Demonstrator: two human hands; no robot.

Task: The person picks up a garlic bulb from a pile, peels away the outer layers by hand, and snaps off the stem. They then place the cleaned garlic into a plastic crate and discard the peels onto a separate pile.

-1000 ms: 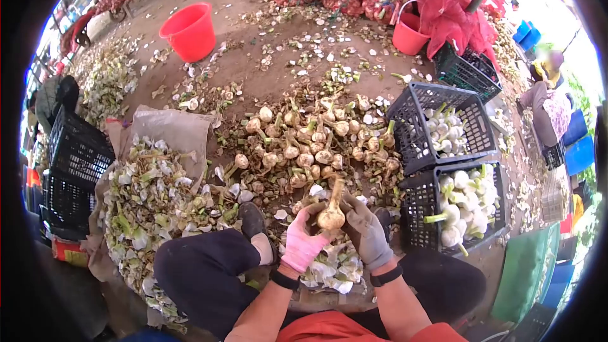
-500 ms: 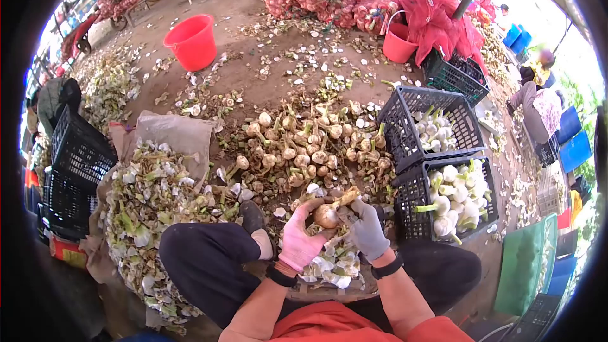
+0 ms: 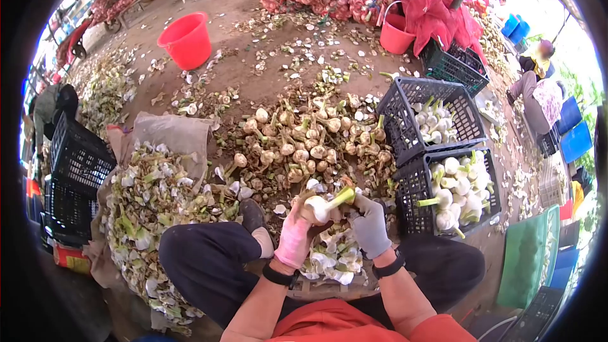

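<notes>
Between two gloved hands (image 3: pixel 294 237) (image 3: pixel 370 228) is one bulb (image 3: pixel 318 208), near two filled crates (image 3: pixel 399 132) (image 3: pixel 411 204).

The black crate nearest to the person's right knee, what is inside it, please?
White garlic bulbs, some with green stems, are heaped in the crate. The top ones cover the bottom and whatever lies deeper.

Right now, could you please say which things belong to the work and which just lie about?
Work, likely: left hand, right hand, held garlic bulb, brown bulb heap, near white-bulb crate.
Lying about, likely: left red bucket, red netting.
</notes>
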